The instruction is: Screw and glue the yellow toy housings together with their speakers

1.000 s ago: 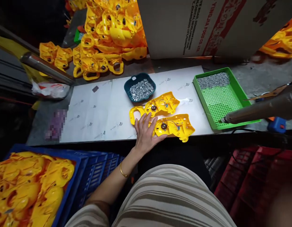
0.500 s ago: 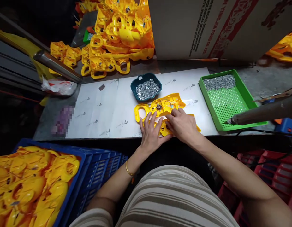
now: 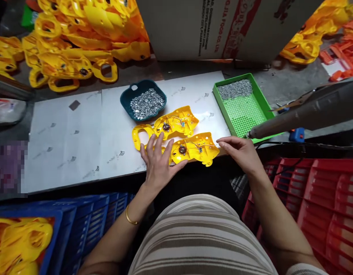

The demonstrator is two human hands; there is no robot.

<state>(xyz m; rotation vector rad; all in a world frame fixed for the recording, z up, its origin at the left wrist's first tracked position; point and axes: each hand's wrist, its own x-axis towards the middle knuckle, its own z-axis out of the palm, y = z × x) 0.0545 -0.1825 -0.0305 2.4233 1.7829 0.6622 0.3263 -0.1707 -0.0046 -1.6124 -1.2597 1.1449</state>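
Two yellow plastic shell halves lie side by side, insides up. The far shell (image 3: 176,122) carries a round dark speaker-like part, thin wires and a small board. The near shell (image 3: 206,147) holds similar parts. My left hand (image 3: 159,164) lies with fingers spread over the handle end of the near shell, thumb along its near edge; it hides that end. At the right, thumb and fingertips of my right hand (image 3: 240,151) pinch a thin wire (image 3: 209,145) that runs out from the near shell.
Behind the shells sits a dark teal bin (image 3: 127,101) of screws. A green tray (image 3: 218,91) with small metal pieces stands right, under a dark tool (image 3: 308,109). Yellow shells (image 3: 107,23) are heaped behind, beside a carton (image 3: 187,30). Blue (image 3: 64,221) and red crates (image 3: 310,191) flank me.
My right hand has moved off the near shell to its right end, drawing a thin wire out. The left hand stays on the shell. My view has shifted right.
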